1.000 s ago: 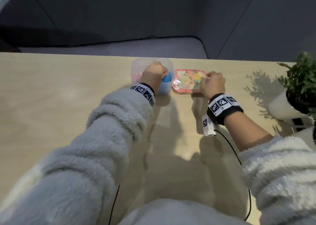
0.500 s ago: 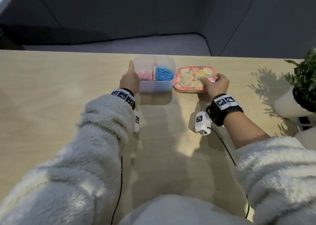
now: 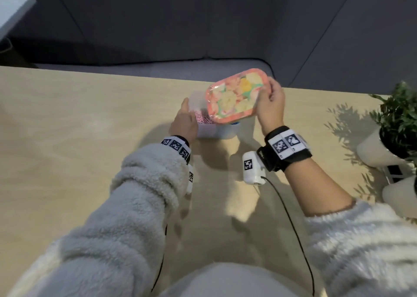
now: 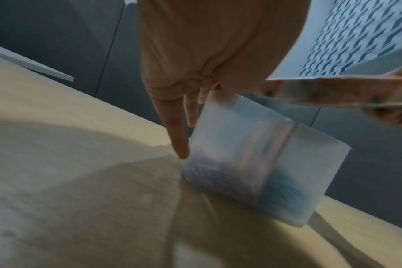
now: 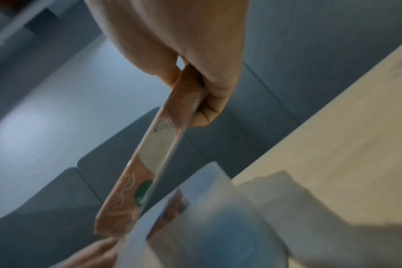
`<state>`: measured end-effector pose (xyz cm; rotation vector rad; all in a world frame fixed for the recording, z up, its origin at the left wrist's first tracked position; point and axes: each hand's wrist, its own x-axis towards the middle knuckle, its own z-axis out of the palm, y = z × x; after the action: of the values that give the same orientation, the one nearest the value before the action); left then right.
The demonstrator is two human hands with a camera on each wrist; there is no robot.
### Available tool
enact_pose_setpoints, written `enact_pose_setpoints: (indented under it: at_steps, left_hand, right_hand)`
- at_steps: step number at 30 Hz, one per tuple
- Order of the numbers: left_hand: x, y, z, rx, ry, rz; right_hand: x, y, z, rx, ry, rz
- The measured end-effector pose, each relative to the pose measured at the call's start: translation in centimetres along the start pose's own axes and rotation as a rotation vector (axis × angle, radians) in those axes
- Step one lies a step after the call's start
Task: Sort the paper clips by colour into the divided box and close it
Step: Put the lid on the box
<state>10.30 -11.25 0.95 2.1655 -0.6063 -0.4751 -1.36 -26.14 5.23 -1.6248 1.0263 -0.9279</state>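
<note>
The translucent divided box stands on the wooden table, with pink clips in its left compartment and a sliver of blue clips on the right. My left hand rests against the box's left end, its fingers straight along the wall of the box. My right hand grips the right edge of the pink floral lid. The lid hangs tilted above the box and hides most of the opening. The right wrist view shows the lid edge-on, pinched by the right hand over the box.
A potted plant in a white pot stands at the table's right edge, with another white object in front of it. The table's far edge runs just behind the box, with a grey sofa beyond.
My right hand has lifted the lid off the table and swung it left over the box. My left hand left the box's interior and now rests against its left side.
</note>
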Motion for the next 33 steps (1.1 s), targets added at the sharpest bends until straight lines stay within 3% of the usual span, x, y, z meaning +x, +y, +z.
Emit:
enact_pose_setpoints:
  at_steps: [3,5,8,11,14,17,23,30,33]
  left_hand:
    - [0.3,0.2,-0.2,-0.137,0.060,-0.063]
    - [0.8,0.6,-0.3,-0.291,0.034,-0.088]
    - [1.1,1.3,0.0,-0.448,-0.025,-0.095]
    - [1.5,1.5,0.6,-0.356,0.045,-0.075]
    - [1.9,1.6,0.7,-0.283,0.070,-0.023]
    - [2.0,1.8,0.3,-0.260,0.043,-0.008]
    - [1.8,1.5,0.0,-0.319,-0.017,-0.110]
    - [1.9,1.7,-0.1,-0.284,-0.133,-0.015]
    - [2.0,2.2,0.0,-0.298,-0.149,-0.041]
  right_hand:
    - [0.7,3.0,2.6,0.009,-0.040,0.117]
    - [-0.4,2.1,3.3,-0.018,-0.058,0.195]
    - [-1.7,1.1,3.5,-0.165,-0.059,0.137]
    - [-2.0,1.6,3.4,-0.358,-0.090,0.086]
    - [-1.8,1.9,3.5,-0.184,-0.165,0.185]
    - [-1.6,1.6,3.8,-0.152,-0.184,0.169]
    - [-1.5,2.1,3.9,-0.216,-0.181,0.072]
    - [-1.3,2.7,3.5,-0.196,-0.133,0.061]
    - [-1.2,2.9,3.2,-0.196,-0.129,0.068]
